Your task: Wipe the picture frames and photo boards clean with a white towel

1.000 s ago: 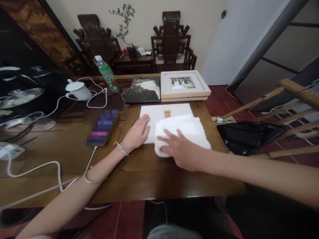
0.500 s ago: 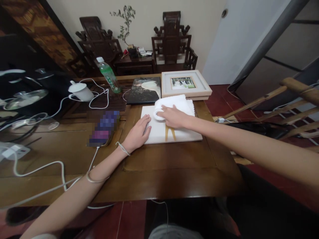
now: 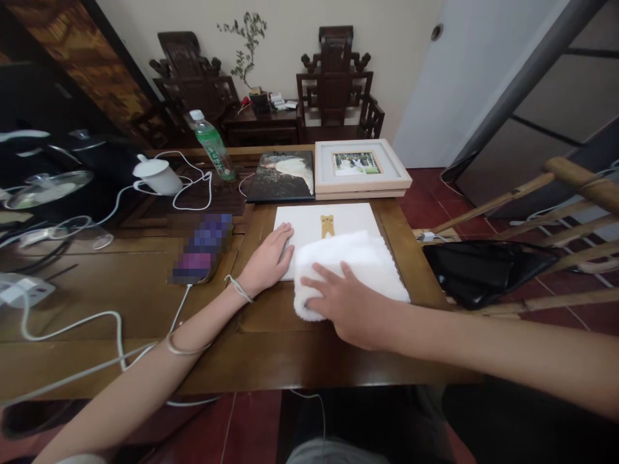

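A white board point(image 3: 338, 219) with a small gold figure printed on it lies flat on the dark wooden table point(image 3: 145, 290). My left hand point(image 3: 265, 260) rests flat on the board's near-left corner, fingers together. My right hand point(image 3: 343, 301) presses down on a folded white towel point(image 3: 355, 261), which covers the board's near edge and overhangs onto the table. Nothing is lifted.
Behind the board lie a dark photo print point(image 3: 282, 176) and a pale framed photo point(image 3: 358, 166). A phone point(image 3: 200, 250) on a white cable, a white teapot point(image 3: 158, 176) and a green bottle point(image 3: 213, 145) stand to the left. A black bag point(image 3: 483, 267) sits right of the table.
My right hand has pulled the towel from the board's far edge back to its near edge, after pushing it away before that. My left hand has stayed put.
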Tool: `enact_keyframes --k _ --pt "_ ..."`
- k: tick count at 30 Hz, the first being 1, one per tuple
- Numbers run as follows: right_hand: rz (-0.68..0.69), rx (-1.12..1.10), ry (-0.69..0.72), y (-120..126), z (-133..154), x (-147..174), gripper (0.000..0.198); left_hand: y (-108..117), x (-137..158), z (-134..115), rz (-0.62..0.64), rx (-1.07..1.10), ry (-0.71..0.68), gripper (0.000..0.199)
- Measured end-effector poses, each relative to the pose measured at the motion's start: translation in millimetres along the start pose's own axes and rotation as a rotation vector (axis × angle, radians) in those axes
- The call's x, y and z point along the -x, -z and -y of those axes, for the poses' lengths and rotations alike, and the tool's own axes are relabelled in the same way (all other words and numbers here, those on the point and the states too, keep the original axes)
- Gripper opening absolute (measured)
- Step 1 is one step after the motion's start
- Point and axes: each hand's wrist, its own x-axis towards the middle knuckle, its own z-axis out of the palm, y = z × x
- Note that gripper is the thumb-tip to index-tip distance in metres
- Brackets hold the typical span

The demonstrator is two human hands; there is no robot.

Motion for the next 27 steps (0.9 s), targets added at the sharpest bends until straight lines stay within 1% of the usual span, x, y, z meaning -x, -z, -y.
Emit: enact_keyframes --k 2,4,7,10,12,14,16,18,21,24,26,27 --pt "-0.022 -0.023 0.026 4.5 -2.6 -1.4 0.056 -0.5 0.1 1.1 -0.006 0.002 0.0 0.046" --pt "-0.064 -0.048 0.027 9.7 -12.4 -8.6 0.053 -1.0 0.1 2.8 -0.011 0.015 -0.001 0.045" --pt "-0.108 -0.062 -0.059 17.1 -34.7 -28.6 0.052 -1.2 -0.6 4.9 -0.003 0.049 -0.007 0.045" --pt "-0.146 -0.028 -0.155 22.6 -55.1 -54.1 0.051 -0.3 -1.8 3.3 -0.008 0.093 0.006 0.048" --pt "-0.176 0.01 -0.206 23.7 -62.7 -69.9 0.053 1.0 -2.3 0.1 -0.03 0.155 0.042 0.05" --pt "-0.187 0.056 -0.239 22.6 -64.4 -81.6 0.056 2.7 -1.9 -3.3 -0.086 0.243 0.096 0.053" --pt "-0.177 0.085 -0.19 19.6 -61.0 -87.2 0.056 4.5 -0.7 -5.6 -0.17 0.332 0.131 0.055" --pt "-0.164 0.091 -0.049 15.9 -54.0 -85.4 0.052 6.3 0.4 -6.3 -0.247 0.392 0.129 0.056" --pt "-0.155 0.068 0.164 11.9 -38.7 -70.2 0.046 8.3 0.8 -6.2 -0.306 0.407 0.095 0.056" --pt "-0.106 0.059 0.278 13.8 -21.0 -47.6 0.039 8.4 -0.1 -7.0 -0.289 0.36 0.094 0.057" --pt "-0.04 0.054 0.294 19.9 -11.5 -33.7 0.036 7.1 -0.7 -7.9 -0.24 0.311 0.096 0.057" --pt "-0.008 0.042 0.275 24.4 -8.5 -28.0 0.036 6.2 -0.8 -8.1 -0.209 0.284 0.088 0.057"
